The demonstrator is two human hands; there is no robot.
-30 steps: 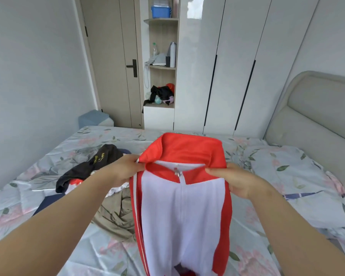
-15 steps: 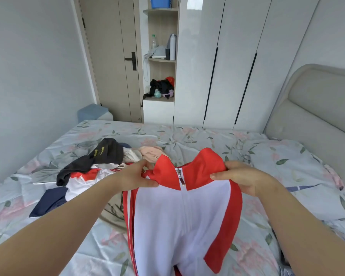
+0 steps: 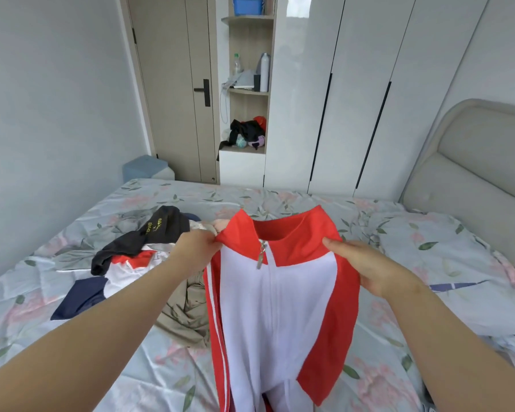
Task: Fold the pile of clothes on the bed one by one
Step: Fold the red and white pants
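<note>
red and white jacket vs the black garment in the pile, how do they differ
The red and white jacket is held up by its collar, left hand and right hand pinching it; the black garment lies crumpled on the bed. The jacket hangs spread out, zipped up; the black garment is bunched, with yellow print. Both are unfolded.

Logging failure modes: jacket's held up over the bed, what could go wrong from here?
1. Left hand and right hand pinch the jacket only at its shoulders; a slip would likely drop it crumpled.
2. The pile lies just left, a khaki garment partly behind the jacket; laid down here, it may land on that and fold unevenly.
</note>
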